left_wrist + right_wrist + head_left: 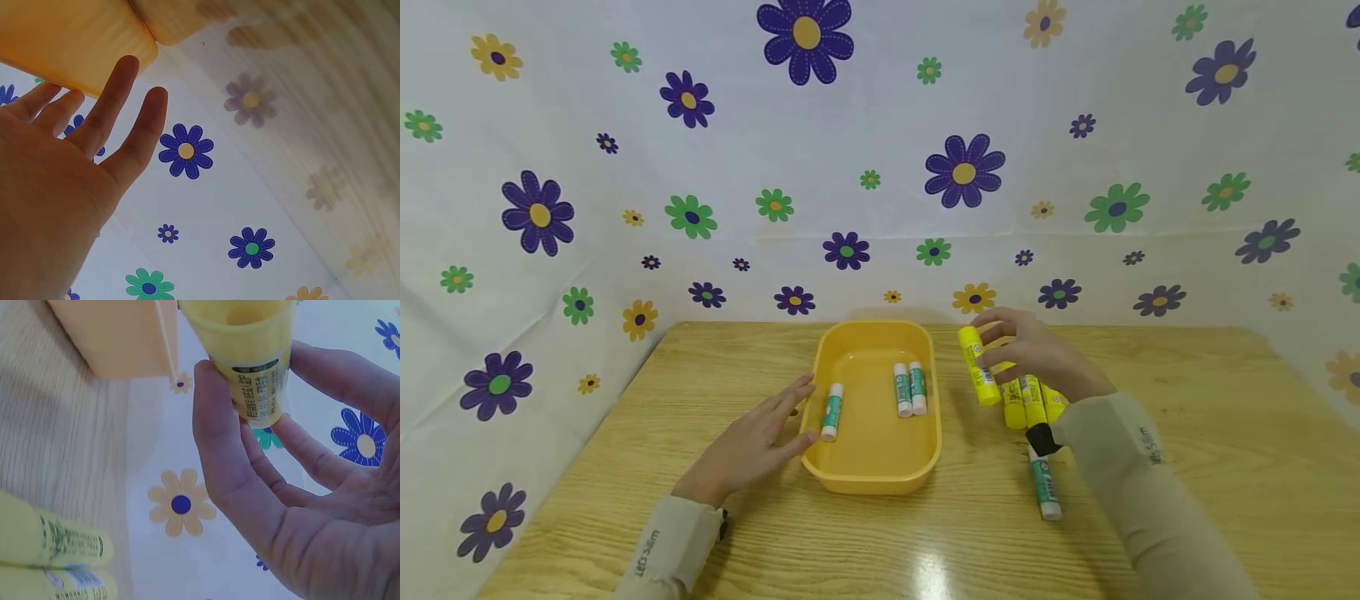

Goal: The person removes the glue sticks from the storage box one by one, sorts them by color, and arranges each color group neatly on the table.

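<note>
My right hand (1041, 354) pinches a yellow glue stick (979, 367) between thumb and fingers, holding it above the table just right of a yellow plastic tray (872, 482). The right wrist view shows one end of this glue stick (259, 387) close up. At the tray's left side is my left hand (748, 446), its fingers extended along the rim and the thumb near the wall. Inside the tray lie a green-and-white glue stick (832, 412) on the left and two more, glue sticks (902, 390) of the same kind, side by side on the right.
Below my right hand, more yellow glue sticks (1032, 402) lie in a row, partly hidden by the hand and wrist. Nearer the front is another green-and-white glue stick (1045, 485) on the wooden table (715, 358). A flower-patterned cloth (865, 208) hangs behind the table.
</note>
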Tool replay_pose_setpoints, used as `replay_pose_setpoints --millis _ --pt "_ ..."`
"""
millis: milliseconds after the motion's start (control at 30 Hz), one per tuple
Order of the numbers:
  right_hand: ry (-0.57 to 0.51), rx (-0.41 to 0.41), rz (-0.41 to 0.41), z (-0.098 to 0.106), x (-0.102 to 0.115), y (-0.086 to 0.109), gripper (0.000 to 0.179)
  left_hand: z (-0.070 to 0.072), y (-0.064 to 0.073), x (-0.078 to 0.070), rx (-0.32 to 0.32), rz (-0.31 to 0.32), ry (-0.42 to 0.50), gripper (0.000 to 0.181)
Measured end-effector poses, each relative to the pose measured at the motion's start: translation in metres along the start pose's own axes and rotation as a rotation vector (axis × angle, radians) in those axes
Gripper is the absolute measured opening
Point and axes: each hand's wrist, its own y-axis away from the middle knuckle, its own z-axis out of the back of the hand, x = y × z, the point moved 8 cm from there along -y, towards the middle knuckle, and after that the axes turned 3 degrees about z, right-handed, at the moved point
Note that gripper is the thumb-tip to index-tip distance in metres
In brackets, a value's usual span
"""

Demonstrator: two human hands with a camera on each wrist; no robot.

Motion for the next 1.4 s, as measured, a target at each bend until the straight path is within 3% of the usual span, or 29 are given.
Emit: replay_pose_setpoints --millis 600,1033,1400 --pt "0.057 -0.051 -0.005 0.051 -0.034 0.021 0.063 0.0 0.001 0.001 0.001 0.002 -0.018 0.071" --pt "0.059 -0.062 -0.094 0.078 -0.065 0.034 0.071 0.0 0.001 0.002 0.002 -0.004 -0.017 0.07" --pt "0.061 -0.077 -0.158 0.087 -0.082 0.041 0.076 0.001 -0.001 0.0 0.004 -0.01 -0.013 0.07"
